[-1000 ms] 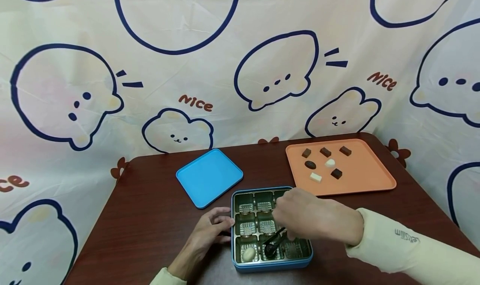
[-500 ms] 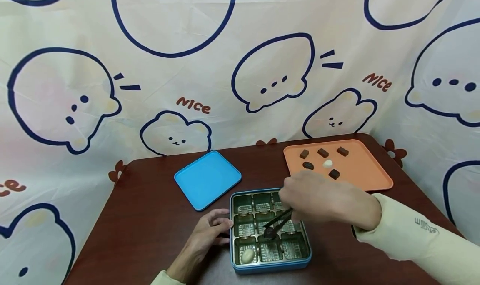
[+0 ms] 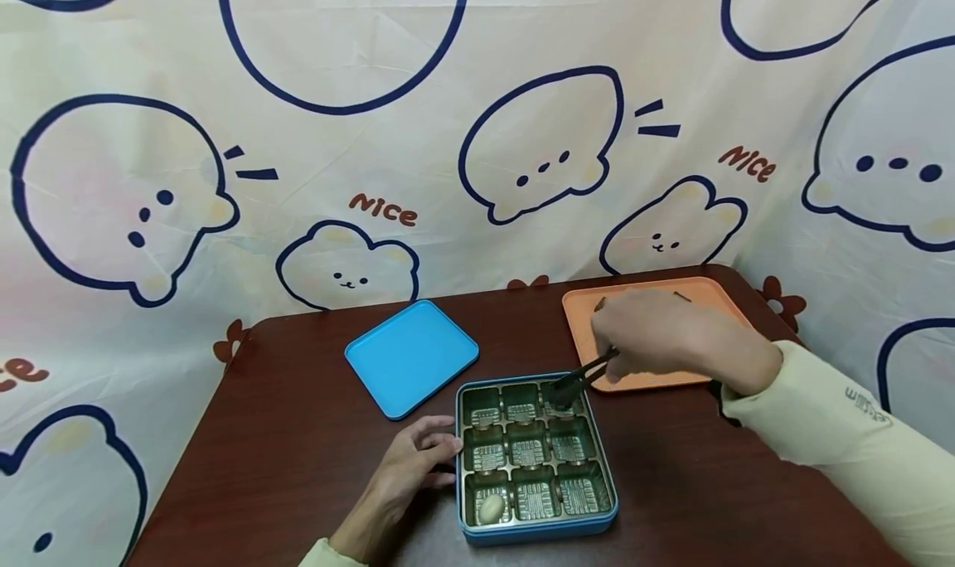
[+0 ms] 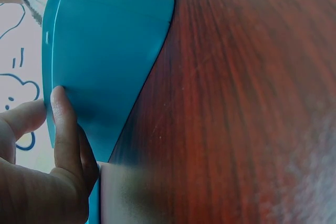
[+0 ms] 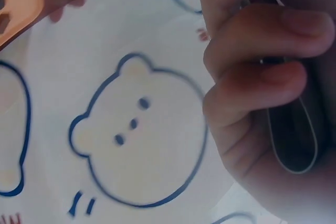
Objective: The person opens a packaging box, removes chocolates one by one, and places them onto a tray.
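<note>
A blue tin (image 3: 537, 534) with a gold insert of small compartments stands on the table before me. One white egg-shaped chocolate (image 3: 491, 509) lies in its front-left compartment. My left hand (image 3: 406, 472) rests against the tin's left side; the left wrist view shows its fingertips on the blue wall (image 4: 105, 51) near the rim. With curled fingers my right hand (image 3: 679, 335) grips black tongs (image 3: 585, 375), whose tips reach over the tin's back-right compartment. The tongs' handle (image 5: 296, 135) shows under the fingers in the right wrist view. No piece shows between the tips.
An orange tray (image 3: 579, 322) lies at the back right, mostly hidden behind my right hand. Left of it is a blue rectangular tray or lid (image 3: 410, 360). The brown table (image 3: 298, 434) backs onto a cartoon-printed cloth (image 3: 537, 20).
My right hand has carried the tongs from the tin's front-middle compartment back and right, now covering the chocolates on the orange tray. The left hand has stayed at the tin's side.
</note>
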The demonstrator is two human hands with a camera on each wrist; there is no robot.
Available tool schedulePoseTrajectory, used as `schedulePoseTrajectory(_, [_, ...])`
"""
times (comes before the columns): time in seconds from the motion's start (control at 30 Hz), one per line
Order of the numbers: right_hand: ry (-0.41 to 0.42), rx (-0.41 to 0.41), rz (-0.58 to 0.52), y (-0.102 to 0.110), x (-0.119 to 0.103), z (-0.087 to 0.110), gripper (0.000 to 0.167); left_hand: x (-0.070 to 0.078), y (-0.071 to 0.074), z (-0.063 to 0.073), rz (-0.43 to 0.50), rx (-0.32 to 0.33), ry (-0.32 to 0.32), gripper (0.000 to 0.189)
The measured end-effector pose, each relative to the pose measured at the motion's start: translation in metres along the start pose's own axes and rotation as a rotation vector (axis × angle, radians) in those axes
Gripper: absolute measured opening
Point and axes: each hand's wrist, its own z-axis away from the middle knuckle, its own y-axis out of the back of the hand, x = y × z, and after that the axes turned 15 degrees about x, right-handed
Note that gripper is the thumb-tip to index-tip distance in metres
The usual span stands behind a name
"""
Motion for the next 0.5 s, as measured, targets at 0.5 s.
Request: schedulePoseTrajectory(0.5, [-0.281,-0.161,-0.033,-0.003,0.106,-0.001,0.023,0.000,-0.001,-0.002,0.024,-0.005,-0.005,0.053])
